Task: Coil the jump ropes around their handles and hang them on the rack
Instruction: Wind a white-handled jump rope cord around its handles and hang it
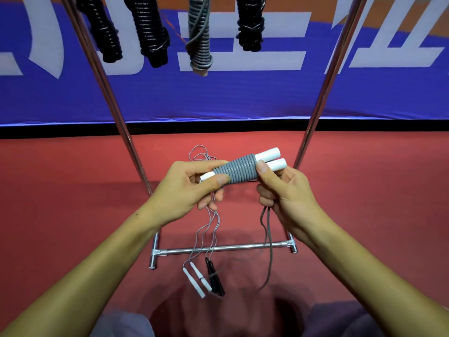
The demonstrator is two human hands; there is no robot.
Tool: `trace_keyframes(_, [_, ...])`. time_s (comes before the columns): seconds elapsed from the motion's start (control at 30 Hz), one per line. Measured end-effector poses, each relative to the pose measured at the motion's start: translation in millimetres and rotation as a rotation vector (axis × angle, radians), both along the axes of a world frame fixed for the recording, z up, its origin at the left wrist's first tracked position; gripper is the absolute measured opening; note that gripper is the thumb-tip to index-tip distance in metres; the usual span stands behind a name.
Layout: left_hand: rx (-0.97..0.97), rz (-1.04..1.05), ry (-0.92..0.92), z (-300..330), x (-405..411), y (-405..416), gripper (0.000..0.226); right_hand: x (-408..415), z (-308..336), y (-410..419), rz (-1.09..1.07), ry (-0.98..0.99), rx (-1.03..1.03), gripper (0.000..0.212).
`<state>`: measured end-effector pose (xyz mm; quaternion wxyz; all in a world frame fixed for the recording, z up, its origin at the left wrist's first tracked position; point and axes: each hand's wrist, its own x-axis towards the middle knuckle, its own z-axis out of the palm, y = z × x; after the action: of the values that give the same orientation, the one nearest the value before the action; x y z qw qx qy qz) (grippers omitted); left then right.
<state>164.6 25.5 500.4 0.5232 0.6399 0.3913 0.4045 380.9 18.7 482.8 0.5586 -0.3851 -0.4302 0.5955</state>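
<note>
A grey jump rope [237, 170] is wound in tight coils around its two white handles [272, 158], held level in front of me. My left hand [192, 188] pinches the left end of the bundle. My right hand [284, 193] holds the right end with its thumb on the coils, and a loose loop of grey rope [268, 242] hangs down from its fingers. Coiled ropes hang from the top of the rack: three black ones [151, 30] and a grey one [199, 37].
The metal rack has slanted poles [107, 93] and a low crossbar [223, 248] on the red floor. Loose ropes lie there, one with white handles [198, 280] and one with black handles [215, 278]. A blue banner [243, 93] runs behind.
</note>
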Motion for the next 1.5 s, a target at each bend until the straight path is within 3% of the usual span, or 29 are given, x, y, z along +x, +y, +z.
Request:
trace_keyframes(0.13, [-0.146,-0.142,0.043,0,-5,5,0.040,1,-5,-2,0.010,-0.020,-0.011,0.018])
trace_keyframes(0.23, [-0.222,-0.262,0.116,-1,-7,5,0.029,6,-10,-1,0.039,-0.113,0.004,0.019])
trace_keyframes(0.43, [-0.123,-0.224,0.161,2,-12,5,0.029,3,-15,0,-0.005,-0.124,0.159,0.035])
trace_keyframes(0.57, [-0.021,-0.140,0.149,7,-14,1,0.029,4,-8,3,-0.005,-0.160,0.208,0.027])
trace_keyframes(0.7, [0.016,-0.012,0.168,1,-13,4,0.028,7,-5,5,0.078,-0.212,0.138,0.014])
trace_keyframes(0.93, [0.008,0.024,0.176,-5,-9,7,0.027,21,1,6,0.147,-0.249,-0.019,0.017])
trace_keyframes(1.1, [-0.012,0.065,0.160,-6,-7,9,0.023,23,-2,4,0.115,-0.298,-0.072,0.003])
trace_keyframes(1.23, [0.010,0.102,0.178,-7,-4,10,0.021,21,0,2,0.095,-0.327,-0.094,0.018])
trace_keyframes(1.5, [0.062,0.145,0.247,-14,-4,13,0.019,17,-6,1,0.237,-0.073,-0.358,0.018])
